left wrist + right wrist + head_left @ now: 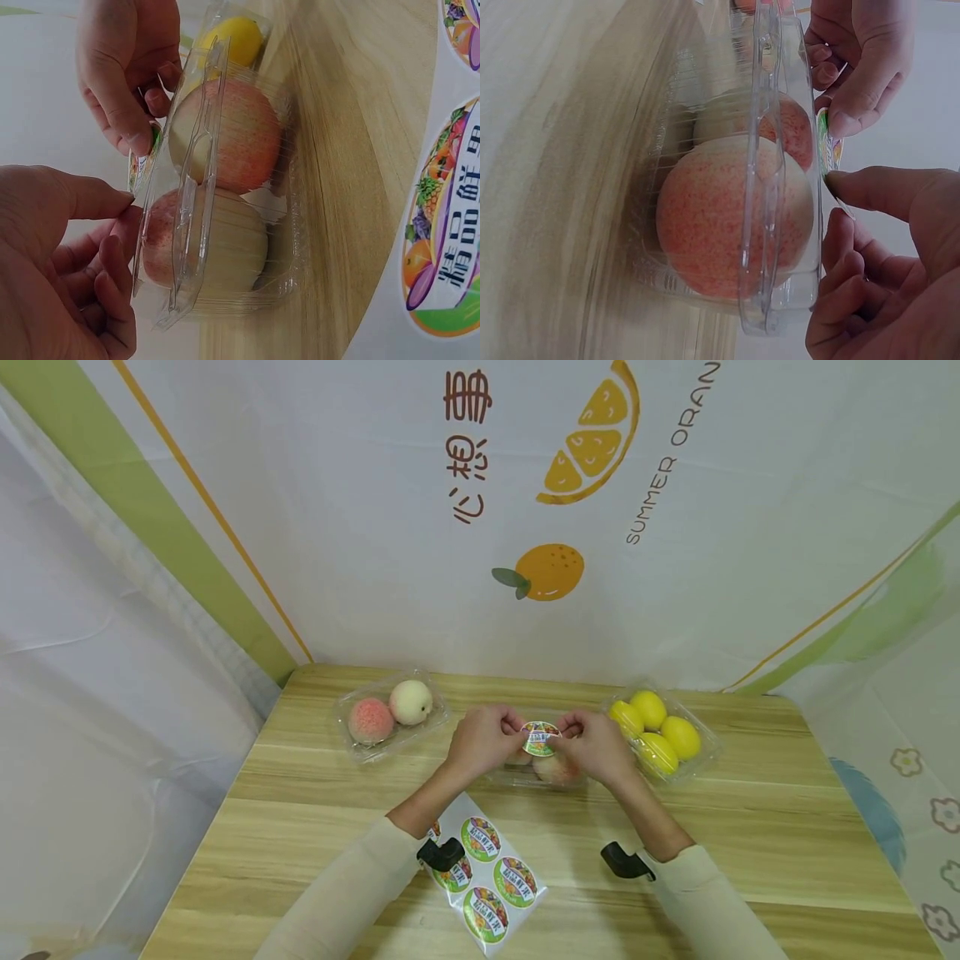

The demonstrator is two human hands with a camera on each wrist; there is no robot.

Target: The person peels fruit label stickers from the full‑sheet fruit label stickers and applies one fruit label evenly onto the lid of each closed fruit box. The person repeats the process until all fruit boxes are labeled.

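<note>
In the head view, a round fruit label sticker (540,740) is stretched between my two hands, just above a closed clear plastic box (525,782). My left hand (483,743) pinches its left edge between thumb and forefinger, and my right hand (602,747) pinches the right edge. Two pinkish peaches lie inside that box; one peach (236,135) shows through the plastic in the left wrist view, beside a second peach (217,244). Seen edge-on in the right wrist view, the sticker (830,154) stands close along the lid.
A sheet of stickers (491,893) lies on the table (300,827) below my forearms. At the back left is a clear box (360,755) with two peaches. To the right, another clear box (697,767) holds several yellow lemons (681,739). A printed curtain (375,527) hangs behind the table.
</note>
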